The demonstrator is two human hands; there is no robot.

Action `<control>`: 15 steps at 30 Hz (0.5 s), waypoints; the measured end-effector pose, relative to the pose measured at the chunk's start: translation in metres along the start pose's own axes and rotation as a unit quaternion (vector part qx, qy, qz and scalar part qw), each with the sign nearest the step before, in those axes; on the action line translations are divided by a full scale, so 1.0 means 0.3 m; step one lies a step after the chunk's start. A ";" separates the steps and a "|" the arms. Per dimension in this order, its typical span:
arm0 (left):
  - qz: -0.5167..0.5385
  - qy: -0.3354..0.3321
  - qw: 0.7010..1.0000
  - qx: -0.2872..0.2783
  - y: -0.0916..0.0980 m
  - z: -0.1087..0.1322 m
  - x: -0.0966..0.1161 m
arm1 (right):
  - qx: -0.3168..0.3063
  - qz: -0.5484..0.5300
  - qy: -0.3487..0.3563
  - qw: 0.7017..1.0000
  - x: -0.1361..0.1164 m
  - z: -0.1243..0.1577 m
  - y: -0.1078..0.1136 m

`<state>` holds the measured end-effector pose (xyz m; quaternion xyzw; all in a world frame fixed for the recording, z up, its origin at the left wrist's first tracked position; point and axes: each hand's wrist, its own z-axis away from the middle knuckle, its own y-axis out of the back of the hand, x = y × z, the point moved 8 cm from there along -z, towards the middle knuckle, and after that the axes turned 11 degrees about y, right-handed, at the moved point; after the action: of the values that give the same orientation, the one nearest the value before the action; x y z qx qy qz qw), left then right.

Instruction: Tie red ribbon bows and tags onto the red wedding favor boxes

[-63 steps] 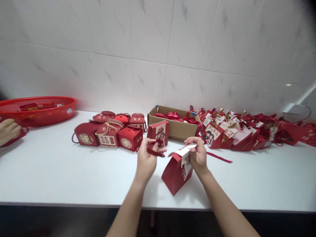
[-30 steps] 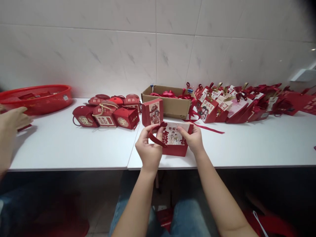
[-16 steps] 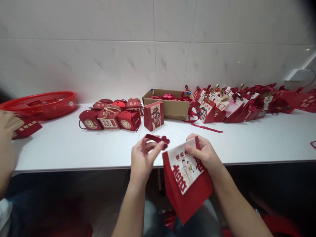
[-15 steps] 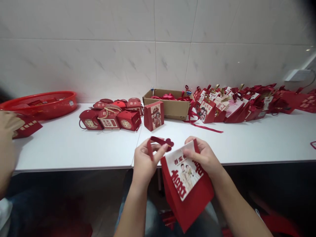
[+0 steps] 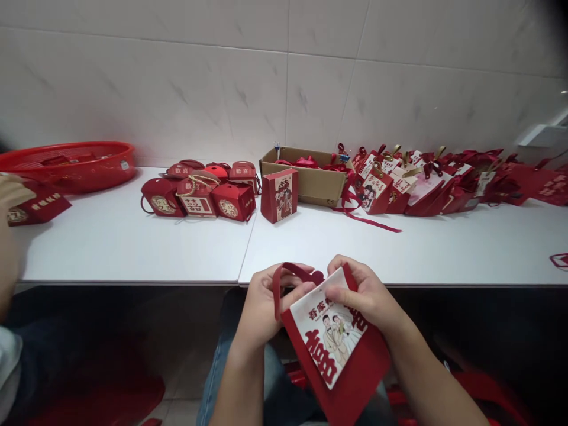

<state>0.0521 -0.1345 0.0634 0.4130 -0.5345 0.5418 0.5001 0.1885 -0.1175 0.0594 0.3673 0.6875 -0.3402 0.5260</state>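
Note:
Over my lap, just off the table's front edge, I hold a red paper gift bag (image 5: pixel 350 378) tilted in front of me. Its white flap (image 5: pixel 328 337) carries a printed couple and red characters. My right hand (image 5: pixel 364 293) pinches the bag's top right corner, thumb on the flap. My left hand (image 5: pixel 270 302) is closed at the top left corner, gripping a dark red ribbon strap (image 5: pixel 279 278) that loops over its fingers. The strap's flower-shaped end (image 5: pixel 317 277) sits at the flap's top edge, partly behind it.
On the white table (image 5: pixel 186 254) stand several small red boxes (image 5: pixel 195 198), a single red box (image 5: pixel 279 195), a cardboard box (image 5: pixel 319 186) of ribbons and many finished-looking bags (image 5: pixel 408 183). At left are a red basket (image 5: pixel 89 171) and another person's hand (image 5: pixel 9 195) with a red box (image 5: pixel 39 204).
My left hand has brought the strap's flower end close against the bag's top edge. The view has tilted down slightly, and the other person's hand has shifted left.

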 end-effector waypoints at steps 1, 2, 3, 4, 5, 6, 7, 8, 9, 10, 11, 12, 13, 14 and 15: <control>0.003 0.002 1.000 -0.003 0.004 -0.003 -0.007 | -0.001 -0.001 -0.004 1.000 0.007 0.000 -0.004; 0.005 0.001 1.000 -0.006 0.006 -0.005 -0.012 | 0.001 -0.004 -0.009 1.000 0.016 0.001 -0.006; 0.006 -0.001 1.000 -0.010 0.008 -0.007 -0.015 | 0.005 -0.008 -0.016 1.000 0.025 0.003 -0.008; 0.006 -0.004 1.000 -0.014 0.009 -0.008 -0.016 | 0.008 -0.012 -0.025 1.000 0.035 0.005 -0.009; 0.005 -0.006 1.000 -0.016 0.011 -0.009 -0.016 | 0.011 -0.016 -0.033 0.999 0.044 0.007 -0.009; 0.004 -0.008 1.000 -0.016 0.015 -0.009 -0.016 | 0.012 -0.021 -0.041 0.999 0.052 0.008 -0.011; 0.002 -0.008 1.000 -0.013 0.020 -0.009 -0.017 | 0.012 -0.025 -0.048 0.998 0.058 0.010 -0.012; 0.000 -0.006 1.000 -0.010 0.025 -0.009 -0.018 | 0.011 -0.028 -0.054 0.998 0.063 0.011 -0.013; -0.002 -0.003 1.000 -0.009 0.029 -0.009 -0.020 | 0.010 -0.032 -0.060 0.998 0.067 0.011 -0.016; -0.003 0.003 1.000 -0.012 0.031 -0.009 -0.023 | 0.008 -0.037 -0.064 0.997 0.069 0.011 -0.019; -0.005 0.007 1.000 -0.016 0.032 -0.009 -0.027 | 0.006 -0.042 -0.067 0.997 0.071 0.011 -0.022; -0.007 0.010 1.000 -0.021 0.033 -0.008 -0.030 | 0.004 -0.048 -0.069 0.996 0.072 0.011 -0.026; -0.009 0.012 1.000 -0.025 0.034 -0.007 -0.031 | 0.003 -0.053 -0.072 0.996 0.074 0.012 -0.029; -0.013 0.011 1.000 -0.026 0.036 -0.006 -0.032 | 0.002 -0.057 -0.075 0.996 0.076 0.013 -0.033; -0.016 0.010 0.999 -0.028 0.037 -0.004 -0.033 | 0.003 -0.059 -0.078 0.995 0.078 0.014 -0.035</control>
<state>0.0428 -0.1334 0.0519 0.4016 -0.5376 0.5225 0.5260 0.1772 -0.1228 0.0365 0.2999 0.6642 -0.4001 0.5558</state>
